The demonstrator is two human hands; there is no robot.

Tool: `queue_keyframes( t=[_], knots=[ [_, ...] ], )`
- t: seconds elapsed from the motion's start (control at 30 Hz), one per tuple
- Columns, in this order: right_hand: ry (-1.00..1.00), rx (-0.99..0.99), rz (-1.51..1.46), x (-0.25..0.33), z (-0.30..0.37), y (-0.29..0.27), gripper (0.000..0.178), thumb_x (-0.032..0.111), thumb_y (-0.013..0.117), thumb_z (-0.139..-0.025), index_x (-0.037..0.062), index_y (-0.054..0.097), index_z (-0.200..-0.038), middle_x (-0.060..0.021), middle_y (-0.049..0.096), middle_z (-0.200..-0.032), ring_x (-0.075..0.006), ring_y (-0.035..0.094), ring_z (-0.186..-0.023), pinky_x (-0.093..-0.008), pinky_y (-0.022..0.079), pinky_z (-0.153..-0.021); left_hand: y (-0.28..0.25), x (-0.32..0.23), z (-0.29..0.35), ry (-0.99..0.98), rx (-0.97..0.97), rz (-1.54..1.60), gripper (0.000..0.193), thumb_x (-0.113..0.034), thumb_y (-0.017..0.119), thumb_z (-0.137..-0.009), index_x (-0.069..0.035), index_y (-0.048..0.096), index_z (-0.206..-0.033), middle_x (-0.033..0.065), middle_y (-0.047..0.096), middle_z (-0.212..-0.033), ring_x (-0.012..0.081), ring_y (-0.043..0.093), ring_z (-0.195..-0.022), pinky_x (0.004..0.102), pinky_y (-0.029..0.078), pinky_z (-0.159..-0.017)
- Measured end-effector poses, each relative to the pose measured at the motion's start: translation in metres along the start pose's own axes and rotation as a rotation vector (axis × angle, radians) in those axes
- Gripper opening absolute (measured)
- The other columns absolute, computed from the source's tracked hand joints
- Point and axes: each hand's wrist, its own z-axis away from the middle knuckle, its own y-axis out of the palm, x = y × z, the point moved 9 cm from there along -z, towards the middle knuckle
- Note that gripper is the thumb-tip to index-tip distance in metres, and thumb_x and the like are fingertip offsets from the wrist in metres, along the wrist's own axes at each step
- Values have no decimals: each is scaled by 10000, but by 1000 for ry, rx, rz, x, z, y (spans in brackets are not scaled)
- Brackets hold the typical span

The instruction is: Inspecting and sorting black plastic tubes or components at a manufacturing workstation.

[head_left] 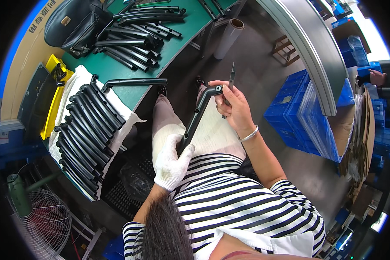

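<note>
My left hand, in a white knit glove, is closed round the lower end of a bent black tube with holes along it. The tube slants up over my lap. Bare, with a bracelet at the wrist, my right hand grips a slim grey craft knife whose pointed blade stands upward. Its fingertips also touch the tube's bent upper end, beside a round metal insert there. Similar black tubes lie in a row on a white cloth to my left, and one single tube rests at the table edge.
A green table carries a loose pile of tubes, a black bag and a yellow bin. A fan stands lower left. Blue crates, cardboard and a wrapped roll stand on the right.
</note>
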Motion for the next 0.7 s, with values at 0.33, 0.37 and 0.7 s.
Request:
queue_keyframes(
  t=[0.33,0.37,0.7],
  knots=[
    [-157,-55,261,3,0,14,244,269,530,-1068,50,631,-1102,50,518,-770,-22,465,-631,-213,393,-585,31,-6,-7,-245,447,513,291,-261,462,-1070,-56,485,-1274,41,552,-762,119,520,-502,274,479,-435],
    [-110,-48,277,-2,0,16,249,269,511,-1077,46,620,-1093,56,474,-758,-23,457,-623,-212,383,-577,32,-12,-9,-242,457,581,298,-287,467,-1071,-64,488,-1267,41,538,-750,127,518,-492,287,477,-415],
    [-360,-219,431,47,26,-16,238,272,523,-1072,72,636,-1133,92,447,-735,0,385,-634,-194,323,-554,49,-33,-20,-155,543,537,305,-286,443,-1076,-33,514,-1232,38,512,-720,115,484,-463,259,474,-430]
  ],
)
